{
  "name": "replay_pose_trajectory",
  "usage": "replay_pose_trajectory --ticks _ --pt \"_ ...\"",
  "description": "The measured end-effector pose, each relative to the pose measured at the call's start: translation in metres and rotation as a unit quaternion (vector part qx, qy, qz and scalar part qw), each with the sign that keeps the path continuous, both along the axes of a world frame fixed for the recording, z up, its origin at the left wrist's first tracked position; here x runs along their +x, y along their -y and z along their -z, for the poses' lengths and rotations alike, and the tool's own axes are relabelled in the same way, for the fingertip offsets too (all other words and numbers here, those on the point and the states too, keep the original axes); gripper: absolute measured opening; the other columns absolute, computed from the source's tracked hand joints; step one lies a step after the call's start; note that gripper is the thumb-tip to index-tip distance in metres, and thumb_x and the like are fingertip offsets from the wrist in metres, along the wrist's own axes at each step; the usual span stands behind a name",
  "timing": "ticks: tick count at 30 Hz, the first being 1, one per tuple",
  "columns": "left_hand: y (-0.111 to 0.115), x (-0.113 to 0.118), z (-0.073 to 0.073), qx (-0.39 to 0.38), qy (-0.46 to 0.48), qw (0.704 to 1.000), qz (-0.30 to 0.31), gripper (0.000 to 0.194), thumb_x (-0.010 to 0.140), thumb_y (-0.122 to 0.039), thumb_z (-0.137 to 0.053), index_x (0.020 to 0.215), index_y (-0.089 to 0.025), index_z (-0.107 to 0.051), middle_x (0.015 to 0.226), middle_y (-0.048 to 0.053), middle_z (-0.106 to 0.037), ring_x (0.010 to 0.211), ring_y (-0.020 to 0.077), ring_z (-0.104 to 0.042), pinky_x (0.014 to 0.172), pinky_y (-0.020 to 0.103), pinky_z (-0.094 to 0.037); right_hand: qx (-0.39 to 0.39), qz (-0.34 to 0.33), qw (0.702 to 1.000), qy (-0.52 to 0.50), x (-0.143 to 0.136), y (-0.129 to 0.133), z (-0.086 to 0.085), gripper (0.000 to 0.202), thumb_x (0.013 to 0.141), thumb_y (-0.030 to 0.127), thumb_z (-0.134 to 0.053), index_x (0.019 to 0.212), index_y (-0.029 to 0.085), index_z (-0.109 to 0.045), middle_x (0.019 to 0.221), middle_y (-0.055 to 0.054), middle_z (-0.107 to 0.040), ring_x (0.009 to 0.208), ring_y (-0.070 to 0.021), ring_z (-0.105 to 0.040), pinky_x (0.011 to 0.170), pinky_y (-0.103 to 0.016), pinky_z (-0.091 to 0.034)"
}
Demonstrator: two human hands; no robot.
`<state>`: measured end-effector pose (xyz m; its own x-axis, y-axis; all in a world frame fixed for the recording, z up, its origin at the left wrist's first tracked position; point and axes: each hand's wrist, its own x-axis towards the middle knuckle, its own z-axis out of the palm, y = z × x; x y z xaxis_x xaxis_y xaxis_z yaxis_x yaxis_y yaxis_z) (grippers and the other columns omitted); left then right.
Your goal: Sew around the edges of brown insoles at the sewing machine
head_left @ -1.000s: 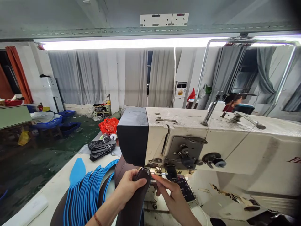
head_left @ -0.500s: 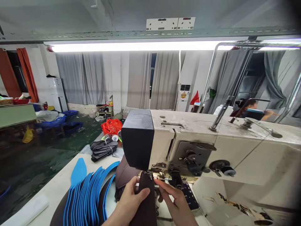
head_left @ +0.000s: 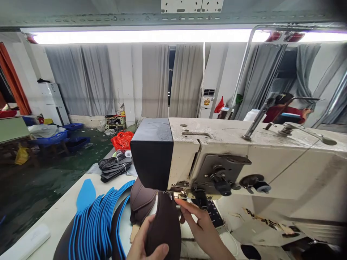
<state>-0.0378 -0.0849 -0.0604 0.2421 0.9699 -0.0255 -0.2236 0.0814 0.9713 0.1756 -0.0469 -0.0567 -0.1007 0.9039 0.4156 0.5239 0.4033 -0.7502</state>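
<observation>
A dark brown padded fabric piece lies under the head of a cream sewing machine, its far end at the needle area. My left hand grips its left side near the front, thumb on top, with the other fingers partly hidden. At the right edge, close to the presser foot, my right hand holds the fabric, its index finger stretched toward the needle and the other fingers curled below. Behind the machine's black end cover, more brown sewn fabric bunches up on the left.
Blue-edged dark pieces stand in a curved stack on the white table. Bundled black strips and a red plastic bag lie farther back. A white block is at the left edge. Another person sits beyond the machine.
My left hand has slid back toward me along the fabric. More of the brown piece now shows, wider and curved. My right hand stays by the needle. The view has tilted down slightly.
</observation>
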Motion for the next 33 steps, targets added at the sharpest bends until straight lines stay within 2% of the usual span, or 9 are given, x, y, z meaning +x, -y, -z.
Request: replay_pose_trajectory --ticks 5,9,14,18,21,25,29,33 --pt "-0.012 -0.001 -0.005 -0.052 0.032 0.998 0.014 0.068 0.06 -0.042 -0.081 0.121 -0.025 -0.056 0.111 0.009 -0.069 0.102 0.0312 -0.063 0.09 0.041 -0.05 -0.019 -0.028 0.999 -0.006 0.001 0.001 -0.003 0.041 0.097 0.043 -0.04 0.125 0.024 -0.065 0.069 -0.004 -0.072 0.06 -0.0168 -0.067 0.059 -0.024 -0.054" --pt "-0.024 0.0 -0.02 -0.077 0.088 0.993 0.027 0.068 0.057 -0.035 -0.083 0.119 -0.022 -0.056 0.102 0.008 -0.072 0.09 0.0261 -0.066 0.081 0.035 -0.052 -0.013 -0.02 1.0 -0.006 0.0 0.001 -0.003 0.042 0.097 0.045 -0.04 0.124 0.025 -0.066 0.063 -0.003 -0.068 0.061 -0.0172 -0.067 0.062 -0.024 -0.054" --pt "-0.032 0.006 -0.035 -0.039 0.099 0.994 0.019 0.056 0.061 -0.03 -0.081 0.112 -0.02 -0.059 0.099 0.006 -0.072 0.085 0.0223 -0.066 0.074 0.03 -0.051 -0.003 -0.003 1.0 -0.019 -0.001 0.0 -0.001 0.042 0.096 0.049 -0.042 0.119 0.027 -0.069 0.059 -0.002 -0.068 0.059 -0.017 -0.067 0.063 -0.024 -0.055" --pt "-0.037 0.015 -0.029 -0.008 0.071 0.997 -0.025 0.05 0.067 -0.031 -0.077 0.112 -0.022 -0.059 0.102 0.005 -0.072 0.096 0.0235 -0.065 0.085 0.032 -0.05 -0.006 -0.005 1.0 -0.012 -0.001 0.0 -0.003 0.042 0.096 0.049 -0.043 0.118 0.026 -0.069 0.061 -0.003 -0.07 0.058 -0.0164 -0.067 0.063 -0.024 -0.055" --pt "-0.039 0.024 -0.023 0.019 0.075 0.996 -0.055 0.049 0.069 -0.034 -0.076 0.113 -0.021 -0.057 0.102 0.007 -0.072 0.096 0.0243 -0.065 0.087 0.034 -0.051 -0.011 -0.001 1.0 -0.003 0.0 0.0 -0.001 0.042 0.096 0.048 -0.042 0.119 0.026 -0.069 0.062 -0.003 -0.07 0.06 -0.0167 -0.068 0.064 -0.024 -0.056" --pt "-0.04 0.035 -0.028 0.03 0.084 0.992 -0.091 0.046 0.072 -0.035 -0.073 0.113 -0.02 -0.058 0.104 0.008 -0.071 0.101 0.0258 -0.063 0.09 0.035 -0.049 -0.008 -0.003 1.0 0.013 0.003 -0.002 0.004 0.041 0.097 0.045 -0.041 0.122 0.026 -0.067 0.062 -0.002 -0.07 0.064 -0.0181 -0.068 0.07 -0.028 -0.056" --pt "-0.046 0.04 -0.036 0.044 0.065 0.99 -0.117 0.038 0.073 -0.03 -0.071 0.107 -0.02 -0.058 0.094 0.005 -0.071 0.094 0.0232 -0.064 0.083 0.031 -0.051 -0.009 0.002 1.0 0.024 0.003 -0.002 0.008 0.039 0.096 0.045 -0.043 0.122 0.027 -0.066 0.063 -0.002 -0.07 0.066 -0.0192 -0.068 0.072 -0.03 -0.054" --pt "-0.058 0.042 -0.037 0.074 0.042 0.988 -0.125 0.029 0.075 -0.025 -0.067 0.101 -0.019 -0.058 0.084 0.002 -0.069 0.083 0.0187 -0.063 0.075 0.027 -0.05 -0.007 -0.014 1.0 0.002 0.003 -0.003 0.008 0.042 0.097 0.047 -0.041 0.125 0.027 -0.065 0.063 -0.003 -0.07 0.061 -0.0177 -0.067 0.068 -0.026 -0.054"
